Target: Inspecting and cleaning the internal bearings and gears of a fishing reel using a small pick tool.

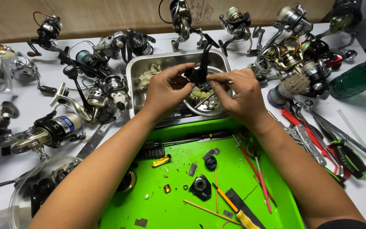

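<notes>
Head view: both hands, left hand (162,91) and right hand (238,95), are clamped on a black fishing-reel body (198,73) above the steel tray (134,72); loose parts lie unassembled in the green tray (170,203).

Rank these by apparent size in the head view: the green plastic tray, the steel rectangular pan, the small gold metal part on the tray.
1. Green plastic tray, partly cropped and nearer the camera, so its lead may be exaggerated.
2. Steel rectangular pan.
3. Small gold metal part, clearly smallest.
</notes>
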